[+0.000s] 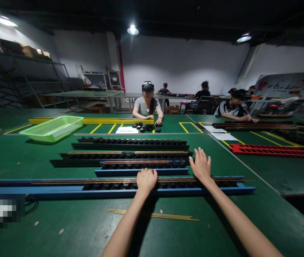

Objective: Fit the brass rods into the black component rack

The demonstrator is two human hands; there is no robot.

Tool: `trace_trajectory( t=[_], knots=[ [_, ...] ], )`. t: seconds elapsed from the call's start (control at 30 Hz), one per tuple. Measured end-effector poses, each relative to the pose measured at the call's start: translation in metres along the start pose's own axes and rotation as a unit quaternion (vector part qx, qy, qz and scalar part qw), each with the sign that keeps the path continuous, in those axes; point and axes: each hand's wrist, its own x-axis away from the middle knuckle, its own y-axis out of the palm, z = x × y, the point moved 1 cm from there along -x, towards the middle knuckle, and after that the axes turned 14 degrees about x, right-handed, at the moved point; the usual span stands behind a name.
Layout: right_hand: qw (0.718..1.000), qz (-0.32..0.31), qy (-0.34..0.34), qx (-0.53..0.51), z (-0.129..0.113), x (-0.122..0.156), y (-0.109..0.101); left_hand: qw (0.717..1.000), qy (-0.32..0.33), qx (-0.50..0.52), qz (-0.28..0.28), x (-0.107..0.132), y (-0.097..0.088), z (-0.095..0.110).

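Note:
My left hand [146,180] rests with bent fingers over the middle of a long blue channel [61,194]. What its fingertips touch is hidden beneath them. Thin brass-coloured rods [104,180] run along the channel above a row of black blocks [114,186]. My right hand [201,167] is spread flat, fingers pointing away, beside the right ends of the rails and over the channel's right part. Just beyond my left hand lies a shorter blue channel [122,172] with copper-coloured rods and black blocks.
Two black channels [69,163] [130,146] lie farther back. Loose brass rods [168,216] lie in front. A green basket [52,129] stands at the left, a red rail [275,150] at the right. Across the table a person [148,103] handles black parts [143,127] near a yellow rail [101,121].

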Motion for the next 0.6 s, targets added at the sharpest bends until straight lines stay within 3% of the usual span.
trace_trajectory(
  t=[0.13,0.3,0.43,0.6],
  knots=[
    [0.999,-0.009,0.038,0.003,0.018,-0.002,0.009,1.0,-0.005,-0.005,-0.014,-0.001,-0.001,0.0],
    [1.0,-0.023,0.019,0.005,0.018,0.0,0.023,0.999,-0.008,-0.006,-0.031,-0.001,-0.003,0.002],
    [1.0,-0.023,0.012,-0.001,0.025,-0.003,0.023,0.999,-0.011,-0.011,-0.041,-0.001,-0.004,0.002],
    [0.999,-0.022,0.024,-0.004,0.052,-0.005,0.02,0.998,-0.013,-0.017,-0.051,-0.002,-0.002,0.0]
  ],
)
